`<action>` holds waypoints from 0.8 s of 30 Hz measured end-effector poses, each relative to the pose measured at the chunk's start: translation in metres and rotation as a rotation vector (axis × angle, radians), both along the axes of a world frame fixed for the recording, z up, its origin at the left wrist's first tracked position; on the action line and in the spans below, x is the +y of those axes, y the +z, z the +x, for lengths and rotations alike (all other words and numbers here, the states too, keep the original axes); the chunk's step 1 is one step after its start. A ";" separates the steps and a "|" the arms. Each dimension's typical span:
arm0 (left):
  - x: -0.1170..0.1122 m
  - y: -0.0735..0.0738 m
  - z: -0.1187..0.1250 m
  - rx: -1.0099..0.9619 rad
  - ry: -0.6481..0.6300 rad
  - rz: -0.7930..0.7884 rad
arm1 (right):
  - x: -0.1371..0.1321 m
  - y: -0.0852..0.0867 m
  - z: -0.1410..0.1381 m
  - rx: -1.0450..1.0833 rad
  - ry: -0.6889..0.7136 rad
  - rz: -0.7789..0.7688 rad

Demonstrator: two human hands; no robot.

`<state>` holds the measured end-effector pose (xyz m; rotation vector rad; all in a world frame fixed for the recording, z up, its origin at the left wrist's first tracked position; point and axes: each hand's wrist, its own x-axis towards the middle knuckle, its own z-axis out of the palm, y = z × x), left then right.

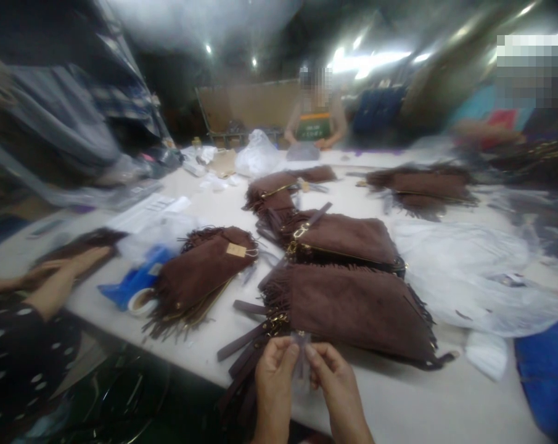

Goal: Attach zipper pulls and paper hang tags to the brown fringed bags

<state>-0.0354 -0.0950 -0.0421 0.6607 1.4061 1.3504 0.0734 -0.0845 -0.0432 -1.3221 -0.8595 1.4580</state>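
My left hand point(275, 382) and my right hand point(332, 382) meet at the table's near edge, both closed in a pinch. Between them is a small clear plastic piece point(301, 361), too blurred to name more exactly; the fingers of each hand grip one side of it. Just beyond lies a brown fringed bag point(352, 308), with gold-coloured hardware and dark straps point(242, 339) hanging off its left end. Behind it rests another brown bag point(352, 239) with a zip along its edge.
A tagged brown bag point(205, 262) lies to the left by a blue tape dispenser point(137, 277). Clear plastic bags point(463, 259) cover the right side. At far left, a co-worker's hands point(66, 274) touch a dark bag. Another person point(315, 123) sits across the table.
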 end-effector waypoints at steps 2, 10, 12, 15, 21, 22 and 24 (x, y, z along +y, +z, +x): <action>0.001 -0.002 0.003 -0.034 0.014 0.003 | 0.000 0.001 0.000 0.001 -0.013 0.004; 0.004 0.005 0.015 -0.113 0.043 -0.012 | -0.001 0.000 0.002 -0.036 -0.033 0.013; 0.005 0.008 0.018 -0.087 0.065 -0.036 | -0.001 0.001 0.002 -0.056 -0.018 0.033; 0.006 0.012 0.022 -0.100 0.091 -0.057 | 0.000 0.002 0.002 -0.047 -0.019 0.024; 0.008 0.020 0.024 -0.140 0.123 -0.020 | 0.003 -0.003 -0.004 0.068 -0.057 -0.021; 0.008 0.020 0.024 -0.138 0.126 -0.020 | 0.003 -0.004 -0.005 0.078 -0.062 -0.028; 0.009 0.020 0.024 -0.128 0.132 -0.025 | 0.002 -0.004 -0.006 0.078 -0.072 -0.028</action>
